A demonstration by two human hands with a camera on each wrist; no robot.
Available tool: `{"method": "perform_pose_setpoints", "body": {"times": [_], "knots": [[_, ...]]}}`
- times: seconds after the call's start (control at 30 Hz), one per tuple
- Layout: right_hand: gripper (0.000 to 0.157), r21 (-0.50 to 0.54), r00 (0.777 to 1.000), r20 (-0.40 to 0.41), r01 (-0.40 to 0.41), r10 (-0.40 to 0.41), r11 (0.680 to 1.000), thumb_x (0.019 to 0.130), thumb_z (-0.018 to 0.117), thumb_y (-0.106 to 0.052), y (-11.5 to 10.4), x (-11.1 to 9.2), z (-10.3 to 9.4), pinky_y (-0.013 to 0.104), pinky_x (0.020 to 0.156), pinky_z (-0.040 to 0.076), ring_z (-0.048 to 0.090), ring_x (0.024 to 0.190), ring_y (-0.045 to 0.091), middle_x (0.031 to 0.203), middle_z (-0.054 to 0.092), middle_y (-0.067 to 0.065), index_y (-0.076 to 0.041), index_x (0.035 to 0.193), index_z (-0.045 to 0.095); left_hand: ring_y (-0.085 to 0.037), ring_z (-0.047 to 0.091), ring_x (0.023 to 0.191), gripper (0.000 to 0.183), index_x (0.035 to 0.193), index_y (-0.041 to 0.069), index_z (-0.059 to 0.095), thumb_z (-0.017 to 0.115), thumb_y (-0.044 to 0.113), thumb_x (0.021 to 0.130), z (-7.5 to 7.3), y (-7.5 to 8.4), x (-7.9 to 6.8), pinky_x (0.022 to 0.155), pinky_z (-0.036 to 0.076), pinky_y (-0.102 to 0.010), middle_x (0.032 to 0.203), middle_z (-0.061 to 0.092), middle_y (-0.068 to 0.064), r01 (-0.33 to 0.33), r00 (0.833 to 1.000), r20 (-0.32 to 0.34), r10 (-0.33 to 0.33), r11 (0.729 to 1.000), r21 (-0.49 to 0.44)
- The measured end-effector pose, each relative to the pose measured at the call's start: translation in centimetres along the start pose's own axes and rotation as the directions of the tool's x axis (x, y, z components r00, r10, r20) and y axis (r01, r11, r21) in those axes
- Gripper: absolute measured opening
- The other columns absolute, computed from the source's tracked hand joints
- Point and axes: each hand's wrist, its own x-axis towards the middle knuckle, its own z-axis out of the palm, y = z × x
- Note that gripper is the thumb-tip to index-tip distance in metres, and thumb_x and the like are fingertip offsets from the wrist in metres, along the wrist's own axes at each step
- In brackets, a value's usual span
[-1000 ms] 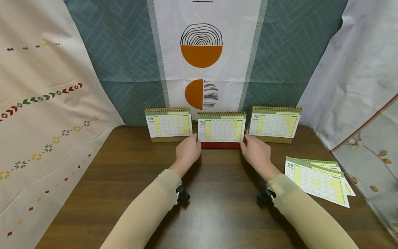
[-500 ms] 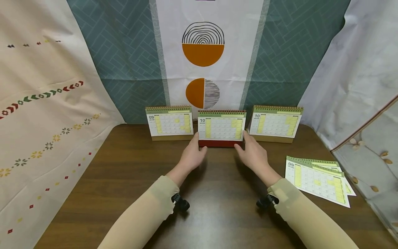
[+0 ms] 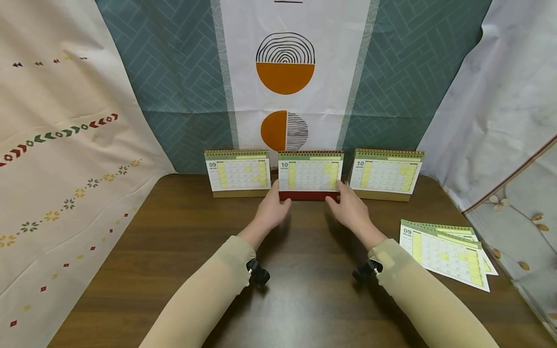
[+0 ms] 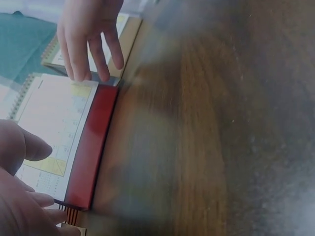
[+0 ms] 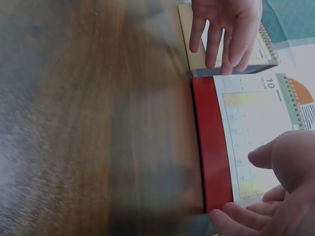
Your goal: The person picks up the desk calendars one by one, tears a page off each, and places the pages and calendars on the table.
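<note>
At table's back | left hand [image 3: 271,212], right hand [image 3: 351,211] flank red-based calendar [image 3: 310,175] | contact unclear

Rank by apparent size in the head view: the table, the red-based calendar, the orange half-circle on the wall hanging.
1. Table, by far the largest.
2. Red-based calendar, with a hand at each end.
3. Orange half-circle, slightly narrower; it hangs farther back, so this rank is unsure.

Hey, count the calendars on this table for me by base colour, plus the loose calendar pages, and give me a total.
Red-base desk calendar, between the left hand and right hand: 1
Tan-base desk calendars, left and right: 2
Pile of loose calendar pages on the table: 1 pile; sheet count unclear
Total: 3 standing calendars plus 1 pile of pages
</note>
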Motion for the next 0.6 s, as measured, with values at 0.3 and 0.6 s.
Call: {"method": "perform_pose_setpoints", "body": {"times": [0.3,0.6], "knots": [[0.076,0.024,1.000,-0.002,0.000,0.000,1.000,0.114,0.060,-0.032,0.1,0.8,-0.2,0.065,0.111,0.047,0.062,0.136,0.043,0.167,0.042,0.031,0.005,0.172,0.025,-0.031,0.026,0.165,0.086,0.178,0.013,0.012,0.059,0.040,0.112,1.1,-2.3,2.7,0.130,0.029,-0.053,0.183,0.020,-0.010,-0.017,1.000,0.006,0.017,1.000,-0.006],[0.076,0.036,1.000,0.000,-0.008,0.008,0.999,0.114,0.060,-0.032,0.1,1.1,-0.1,0.064,0.110,0.049,0.062,0.134,0.043,0.163,0.046,0.031,0.004,0.172,0.026,-0.030,0.022,0.166,0.083,0.177,0.006,0.015,0.062,0.028,0.112,-0.7,1.1,0.8,0.132,0.023,-0.051,0.183,0.019,-0.013,0.021,0.999,0.046,-0.018,0.999,-0.047]]}}
